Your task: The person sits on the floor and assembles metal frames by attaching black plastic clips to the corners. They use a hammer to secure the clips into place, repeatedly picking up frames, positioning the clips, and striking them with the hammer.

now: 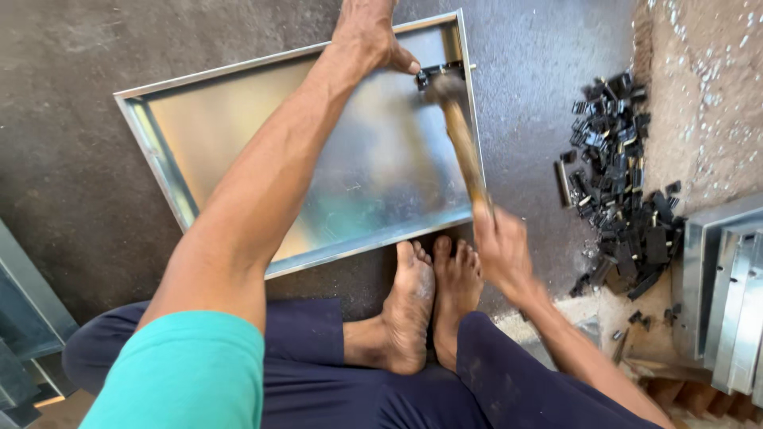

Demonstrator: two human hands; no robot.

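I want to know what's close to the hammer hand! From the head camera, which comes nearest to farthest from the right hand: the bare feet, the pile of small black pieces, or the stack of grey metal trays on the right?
From the right hand:
1. Bare feet, just left.
2. Pile of small black pieces, to its right.
3. Stack of grey metal trays, at the right edge.

Bright daylight, sheet glare, motion-blurred hammer

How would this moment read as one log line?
left hand: steadies small black clip at corner of shiny metal tray | right hand: wooden-handled hammer, head on clip | black clips pile to the right
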